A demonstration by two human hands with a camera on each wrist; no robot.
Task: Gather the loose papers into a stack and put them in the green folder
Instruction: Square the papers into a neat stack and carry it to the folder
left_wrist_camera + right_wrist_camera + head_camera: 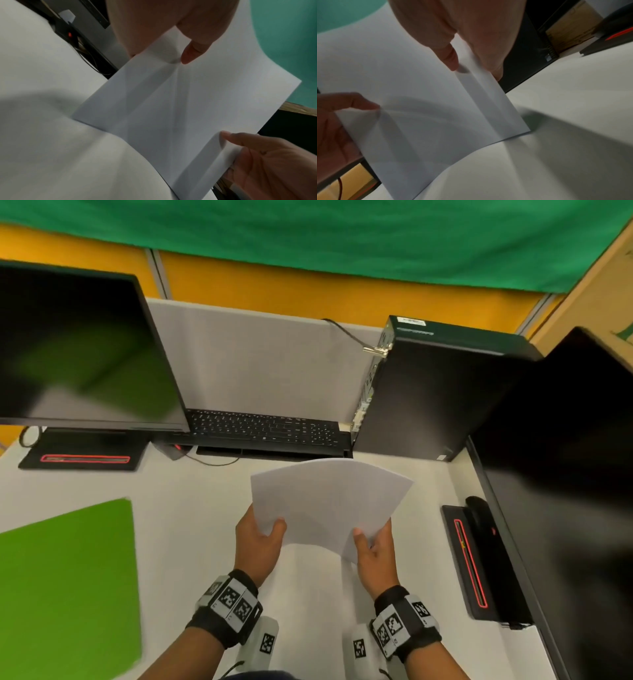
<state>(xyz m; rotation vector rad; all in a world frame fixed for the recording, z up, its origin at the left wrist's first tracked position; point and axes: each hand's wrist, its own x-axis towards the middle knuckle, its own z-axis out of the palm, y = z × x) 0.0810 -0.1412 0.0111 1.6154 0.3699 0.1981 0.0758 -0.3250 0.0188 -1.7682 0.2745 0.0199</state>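
Green folder lies flat on the desk, far left. Left hand and right hand each pinch a near corner of the papers, held raised mid-desk. Risk: the bowed, plain white sheets could slip or fan apart.
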